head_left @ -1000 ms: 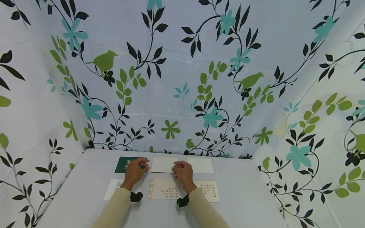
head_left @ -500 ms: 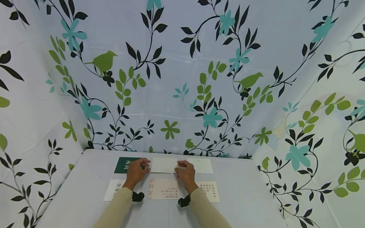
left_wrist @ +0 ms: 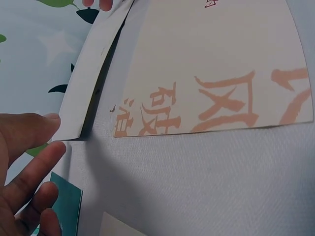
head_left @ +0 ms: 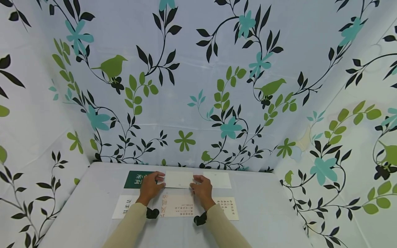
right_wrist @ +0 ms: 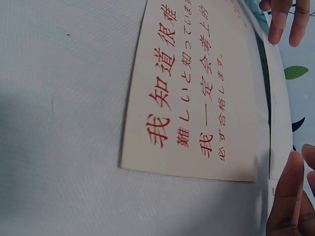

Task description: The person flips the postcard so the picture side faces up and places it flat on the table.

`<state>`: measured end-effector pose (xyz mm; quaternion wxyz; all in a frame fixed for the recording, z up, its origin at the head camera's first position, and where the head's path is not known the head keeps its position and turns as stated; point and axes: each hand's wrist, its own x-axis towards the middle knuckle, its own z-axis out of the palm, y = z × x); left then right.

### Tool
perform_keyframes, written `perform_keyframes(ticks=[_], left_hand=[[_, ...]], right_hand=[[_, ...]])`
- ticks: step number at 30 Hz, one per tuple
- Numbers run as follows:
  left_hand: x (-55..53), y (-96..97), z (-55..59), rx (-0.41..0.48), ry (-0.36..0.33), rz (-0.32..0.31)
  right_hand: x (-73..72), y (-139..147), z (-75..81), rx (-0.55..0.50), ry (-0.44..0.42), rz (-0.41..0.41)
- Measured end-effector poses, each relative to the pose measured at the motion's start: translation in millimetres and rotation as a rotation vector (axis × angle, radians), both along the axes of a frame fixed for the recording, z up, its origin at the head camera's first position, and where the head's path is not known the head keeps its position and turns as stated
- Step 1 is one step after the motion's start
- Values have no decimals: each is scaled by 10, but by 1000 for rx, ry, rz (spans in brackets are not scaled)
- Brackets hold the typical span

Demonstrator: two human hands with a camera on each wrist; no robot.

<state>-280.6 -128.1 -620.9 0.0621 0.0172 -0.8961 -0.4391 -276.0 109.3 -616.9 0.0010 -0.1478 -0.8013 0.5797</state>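
A blank white card (head_left: 178, 179) lies in the middle of the back row of cards, a dark shadow along its near edge. At its left end is my left hand (head_left: 151, 187), thumb and forefinger slightly apart. In the left wrist view the thumb (left_wrist: 29, 129) and forefinger (left_wrist: 42, 164) come right up to the card's corner. My right hand (head_left: 203, 189) is at the opposite end, with fingertips at the edge. Just in front lies a pinkish card (head_left: 177, 206) printed with red characters, also filling much of both wrist views.
A dark green card (head_left: 132, 179) and another white card (head_left: 221, 180) flank the back row. In front lie a white card with black characters (head_left: 120, 206) and a cream card (head_left: 230, 208). Patterned cloth (head_left: 186, 103) hangs behind the white table (head_left: 266, 213).
My left hand has moved slightly right to the blank card's left end. My right hand has drawn back right from over the card to its right edge. The cards look unmoved.
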Motion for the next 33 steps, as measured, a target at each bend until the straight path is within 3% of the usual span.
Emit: perform_keyframes(ticks=[24,33], left_hand=[[-26,32,-61,15,-40,20],[5,41,4,31,-37,28]], right_hand=[[34,-38,7,-33,6,-10],[9,5,12,-61,27,-45]])
